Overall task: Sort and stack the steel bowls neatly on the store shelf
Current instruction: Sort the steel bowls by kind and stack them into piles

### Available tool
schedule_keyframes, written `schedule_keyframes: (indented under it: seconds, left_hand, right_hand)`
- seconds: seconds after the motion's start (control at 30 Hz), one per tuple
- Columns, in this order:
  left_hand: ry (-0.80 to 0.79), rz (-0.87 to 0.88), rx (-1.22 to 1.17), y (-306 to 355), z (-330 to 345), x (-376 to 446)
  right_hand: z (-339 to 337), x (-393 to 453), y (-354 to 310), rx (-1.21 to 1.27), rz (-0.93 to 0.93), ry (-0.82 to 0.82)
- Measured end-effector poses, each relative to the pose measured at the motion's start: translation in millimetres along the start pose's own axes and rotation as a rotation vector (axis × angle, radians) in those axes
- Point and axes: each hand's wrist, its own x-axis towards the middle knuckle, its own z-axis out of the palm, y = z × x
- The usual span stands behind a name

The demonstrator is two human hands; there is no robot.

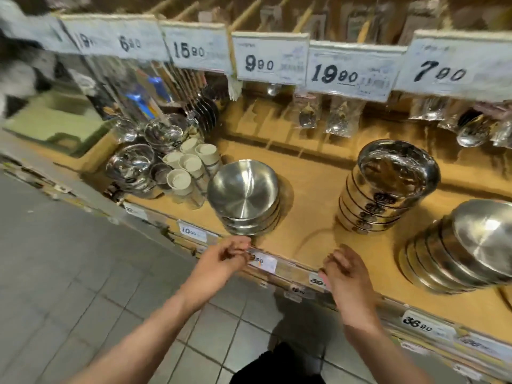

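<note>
A short stack of matte steel bowls (243,196) stands near the front of the wooden shelf (310,189), left of centre. To its right rises a taller stack of shiny steel bowls (388,187) with round labels. A leaning stack of larger steel bowls (457,245) lies at the far right. My left hand (225,257) hovers at the shelf's front edge just below the matte stack, fingers loosely curled and holding nothing. My right hand (345,273) is beside it at the shelf edge, fingers bent and empty.
Shiny small bowls (133,164) and beige cups (185,169) crowd the shelf's left part. Packaged spoons and ladles (332,115) hang behind under price cards (270,58). Price tags (421,325) line the shelf's front rail. Grey tiled floor (69,273) lies below.
</note>
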Motion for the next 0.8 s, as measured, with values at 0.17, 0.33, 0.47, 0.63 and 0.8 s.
schedule_keyframes:
  seconds: [0.17,0.33,0.47,0.63,0.8]
  left_hand:
    - [0.223,-0.018,-0.225,4,-41,4]
    - [0.254,0.021,-0.296,13,-52,36]
    - [0.09,0.039,-0.317,18,-53,61]
    - [0.04,0.048,-0.335,25,-60,91]
    - [-0.006,0.075,-0.311,42,-65,122]
  right_hand:
    - [33,-2,-34,-0.005,-0.093,-0.17]
    - [71,5,-55,0.05,-0.029,-0.317]
    - [105,19,-53,0.078,-0.019,-0.397]
    - [133,45,-52,0.18,-0.072,-0.237]
    - [150,66,-61,0.237,-0.042,-0.161]
